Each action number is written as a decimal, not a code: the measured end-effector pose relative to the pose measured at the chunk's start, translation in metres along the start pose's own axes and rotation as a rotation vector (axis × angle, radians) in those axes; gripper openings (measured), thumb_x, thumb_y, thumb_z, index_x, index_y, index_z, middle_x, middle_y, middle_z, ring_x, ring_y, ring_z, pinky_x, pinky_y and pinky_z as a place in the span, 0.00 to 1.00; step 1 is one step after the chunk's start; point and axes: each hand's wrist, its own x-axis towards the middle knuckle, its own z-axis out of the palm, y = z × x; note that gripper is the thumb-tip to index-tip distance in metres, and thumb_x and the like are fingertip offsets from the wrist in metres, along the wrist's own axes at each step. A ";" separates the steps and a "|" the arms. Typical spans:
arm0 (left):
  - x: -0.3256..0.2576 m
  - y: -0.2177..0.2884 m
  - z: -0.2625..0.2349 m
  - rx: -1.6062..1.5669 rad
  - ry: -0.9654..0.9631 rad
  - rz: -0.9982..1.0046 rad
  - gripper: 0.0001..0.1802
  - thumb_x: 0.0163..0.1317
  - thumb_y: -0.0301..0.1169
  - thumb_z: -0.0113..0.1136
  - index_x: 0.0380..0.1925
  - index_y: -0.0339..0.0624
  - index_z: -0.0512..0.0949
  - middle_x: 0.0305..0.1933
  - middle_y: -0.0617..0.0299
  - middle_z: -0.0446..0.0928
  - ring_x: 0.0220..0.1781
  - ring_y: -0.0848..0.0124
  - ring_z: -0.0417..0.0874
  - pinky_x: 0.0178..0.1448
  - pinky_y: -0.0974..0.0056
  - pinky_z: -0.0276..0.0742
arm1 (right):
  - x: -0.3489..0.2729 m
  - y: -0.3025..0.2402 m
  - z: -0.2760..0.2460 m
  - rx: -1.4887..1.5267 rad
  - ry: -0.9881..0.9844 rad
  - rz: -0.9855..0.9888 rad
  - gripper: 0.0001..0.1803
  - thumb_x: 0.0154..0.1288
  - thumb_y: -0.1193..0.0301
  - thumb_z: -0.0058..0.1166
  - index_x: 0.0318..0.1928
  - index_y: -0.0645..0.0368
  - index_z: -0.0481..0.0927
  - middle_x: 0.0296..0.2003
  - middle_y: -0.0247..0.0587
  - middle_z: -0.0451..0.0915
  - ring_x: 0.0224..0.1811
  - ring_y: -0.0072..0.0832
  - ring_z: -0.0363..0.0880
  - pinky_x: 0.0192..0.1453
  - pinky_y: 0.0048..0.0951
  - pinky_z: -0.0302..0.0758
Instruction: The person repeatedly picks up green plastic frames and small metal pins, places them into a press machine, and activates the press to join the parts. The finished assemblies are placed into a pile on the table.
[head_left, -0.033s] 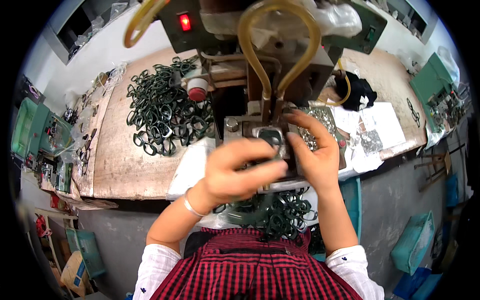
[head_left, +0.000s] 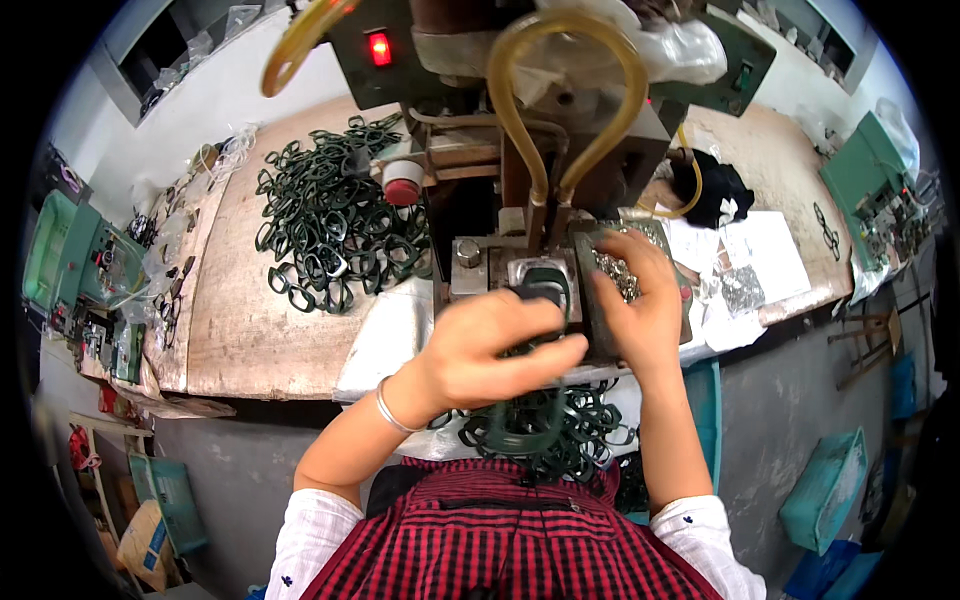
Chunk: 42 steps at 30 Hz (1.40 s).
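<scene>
While both hands crowd the press bed, bench left lies open.

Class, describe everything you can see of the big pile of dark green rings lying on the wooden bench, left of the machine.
The pile of dark green rings is a loose tangle of many flat, rounded-rectangular loops, each open in the middle, looking like plastic or coated metal; which one cannot be told. They lie overlapping at all angles on the pale, worn wooden bench, spreading from near the red knob down toward a white cloth. A few stragglers sit at the edges. Neither hand touches it.
</scene>
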 end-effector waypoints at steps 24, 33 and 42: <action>-0.022 0.019 0.006 0.175 -0.043 -0.103 0.20 0.59 0.27 0.60 0.54 0.46 0.81 0.59 0.57 0.78 0.47 0.60 0.84 0.55 0.58 0.81 | -0.016 0.110 0.013 -0.007 0.083 0.166 0.08 0.68 0.75 0.57 0.45 0.64 0.84 0.39 0.46 0.86 0.40 0.33 0.85 0.47 0.30 0.78; -0.183 -0.068 -0.179 1.222 0.076 -1.000 0.09 0.52 0.24 0.65 0.35 0.48 0.85 0.55 0.54 0.78 0.57 0.52 0.75 0.61 0.51 0.70 | -0.014 0.105 0.005 0.225 0.064 0.359 0.10 0.69 0.74 0.59 0.46 0.66 0.83 0.40 0.37 0.85 0.42 0.21 0.81 0.50 0.21 0.75; -0.263 -0.084 -0.156 1.074 0.049 -1.021 0.07 0.54 0.24 0.67 0.33 0.43 0.80 0.62 0.48 0.76 0.66 0.45 0.70 0.71 0.47 0.63 | -0.046 0.085 -0.013 -0.036 0.240 0.194 0.05 0.60 0.79 0.60 0.38 0.63 0.83 0.33 0.43 0.83 0.37 0.35 0.81 0.46 0.30 0.76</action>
